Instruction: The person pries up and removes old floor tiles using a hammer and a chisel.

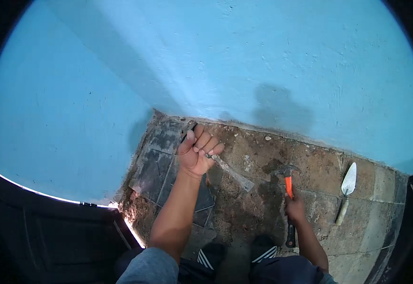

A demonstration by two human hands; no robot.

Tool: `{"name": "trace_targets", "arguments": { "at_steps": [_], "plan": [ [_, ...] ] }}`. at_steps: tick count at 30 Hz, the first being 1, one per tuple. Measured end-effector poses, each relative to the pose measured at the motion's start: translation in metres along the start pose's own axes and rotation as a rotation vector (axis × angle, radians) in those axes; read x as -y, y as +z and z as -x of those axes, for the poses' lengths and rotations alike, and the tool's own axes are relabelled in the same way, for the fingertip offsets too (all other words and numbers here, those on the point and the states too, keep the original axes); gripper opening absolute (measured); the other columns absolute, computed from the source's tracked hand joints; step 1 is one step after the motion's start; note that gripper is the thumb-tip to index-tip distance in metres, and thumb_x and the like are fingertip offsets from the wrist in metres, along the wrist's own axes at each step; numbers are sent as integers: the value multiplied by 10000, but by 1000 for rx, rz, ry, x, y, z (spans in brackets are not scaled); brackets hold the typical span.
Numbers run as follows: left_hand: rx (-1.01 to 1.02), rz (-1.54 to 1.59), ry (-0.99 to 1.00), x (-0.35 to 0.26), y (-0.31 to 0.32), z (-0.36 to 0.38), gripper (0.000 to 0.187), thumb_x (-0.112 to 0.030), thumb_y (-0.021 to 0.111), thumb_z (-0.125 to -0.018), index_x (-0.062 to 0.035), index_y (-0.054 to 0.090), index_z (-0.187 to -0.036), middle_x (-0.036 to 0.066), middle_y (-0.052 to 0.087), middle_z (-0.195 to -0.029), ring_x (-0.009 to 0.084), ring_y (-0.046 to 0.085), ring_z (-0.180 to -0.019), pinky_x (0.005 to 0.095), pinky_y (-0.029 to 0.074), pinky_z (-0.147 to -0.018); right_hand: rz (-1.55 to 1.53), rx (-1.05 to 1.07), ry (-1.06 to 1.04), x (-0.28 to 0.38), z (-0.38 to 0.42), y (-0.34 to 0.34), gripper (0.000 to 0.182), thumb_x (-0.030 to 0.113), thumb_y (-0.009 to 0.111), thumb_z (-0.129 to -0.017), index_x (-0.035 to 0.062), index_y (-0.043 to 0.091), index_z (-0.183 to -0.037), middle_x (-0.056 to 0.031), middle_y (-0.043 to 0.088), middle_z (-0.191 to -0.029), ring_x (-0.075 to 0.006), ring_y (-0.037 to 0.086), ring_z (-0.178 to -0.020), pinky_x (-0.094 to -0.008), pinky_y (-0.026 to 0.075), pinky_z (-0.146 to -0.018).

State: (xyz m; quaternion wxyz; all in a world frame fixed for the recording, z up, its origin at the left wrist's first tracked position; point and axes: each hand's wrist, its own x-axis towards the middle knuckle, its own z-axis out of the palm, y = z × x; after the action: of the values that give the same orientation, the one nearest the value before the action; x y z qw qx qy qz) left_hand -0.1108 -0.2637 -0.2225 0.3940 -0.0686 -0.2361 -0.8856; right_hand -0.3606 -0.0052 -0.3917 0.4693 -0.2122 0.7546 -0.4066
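Observation:
Raised over the floor near the wall corner, my left hand (198, 152) has its fingers curled round a dark piece that sticks out past the thumb. A flat metal chisel (235, 174) extends below that hand toward the lower right; whether the dark piece is part of it, I cannot tell. My right hand (295, 207) grips a claw hammer (288, 185) by its orange and black handle, with the head pointing toward the wall. Farther right, a pointed trowel (349, 180) with a worn handle lies on the floor.
Light blue walls (282, 61) meet at a corner behind the floor. Dark tiles (156, 173) cover the left part; rough, stained ground (244, 213) lies beside them. Two striped sandals (263, 251) are at the bottom. A dark door (69, 236) stands at the lower left.

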Motion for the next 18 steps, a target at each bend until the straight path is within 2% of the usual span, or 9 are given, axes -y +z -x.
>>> {"name": "trace_targets", "arguments": {
  "at_steps": [3,6,7,10,11,13,16,18],
  "plan": [
    [-135,-91,-25,-1,0,1,315,-75,653,-927,-156,429,-720,-51,393,-576,87,415,-551,302,350,-636,13,13,-22,-18,-12,-1,470,192,588,-1006,17,475,-1426,-50,558,-726,-149,518,-533,-334,430,-477],
    [-493,-371,-181,-3,4,-9,288,52,619,-862,-129,457,-707,-30,437,-583,99,441,-533,311,382,-613,11,-2,9,-20,-11,-6,426,197,607,-995,10,508,-1365,-51,562,-727,-149,522,-532,-331,433,-470],
    [-490,-504,-227,-6,-14,-9,207,89,610,-808,-85,520,-742,1,492,-621,116,464,-534,320,413,-600,6,-10,29,-18,-11,-6,410,198,612,-992,8,518,-1343,-53,564,-730,-149,523,-531,-330,435,-468],
    [-741,-984,-409,-15,-55,-7,146,77,615,-773,-64,575,-785,14,546,-688,126,496,-594,331,433,-617,-54,-14,62,-21,-11,-9,426,208,624,-983,22,516,-1352,-48,565,-730,-150,527,-531,-329,436,-464],
    [-774,-1062,-428,-24,-68,0,135,66,617,-770,-62,587,-798,15,557,-714,129,504,-622,336,434,-622,-61,14,42,-26,-13,-11,506,235,624,-983,44,476,-1427,-44,566,-734,-149,527,-530,-323,437,-465],
    [-838,-1219,-475,-40,-95,23,123,45,622,-762,-59,611,-825,16,579,-766,135,519,-677,346,436,-632,6,-4,55,-29,-15,-12,547,250,620,-985,58,445,-1467,-43,570,-740,-147,524,-526,-318,436,-468],
    [-1139,-1315,-493,-55,-131,63,79,-53,711,-822,-64,645,-864,17,606,-842,146,529,-756,364,439,-656,29,0,83,-26,-13,-11,600,259,613,-987,72,401,-1516,-47,582,-758,-141,520,-532,-321,438,-486],
    [-1141,-1217,-311,-48,-130,86,133,-164,742,-867,-68,657,-899,17,618,-853,153,540,-779,365,442,-685,45,-17,91,-24,-14,-10,611,243,618,-984,69,390,-1523,-46,582,-761,-138,516,-534,-324,435,-488]
  ]
}}
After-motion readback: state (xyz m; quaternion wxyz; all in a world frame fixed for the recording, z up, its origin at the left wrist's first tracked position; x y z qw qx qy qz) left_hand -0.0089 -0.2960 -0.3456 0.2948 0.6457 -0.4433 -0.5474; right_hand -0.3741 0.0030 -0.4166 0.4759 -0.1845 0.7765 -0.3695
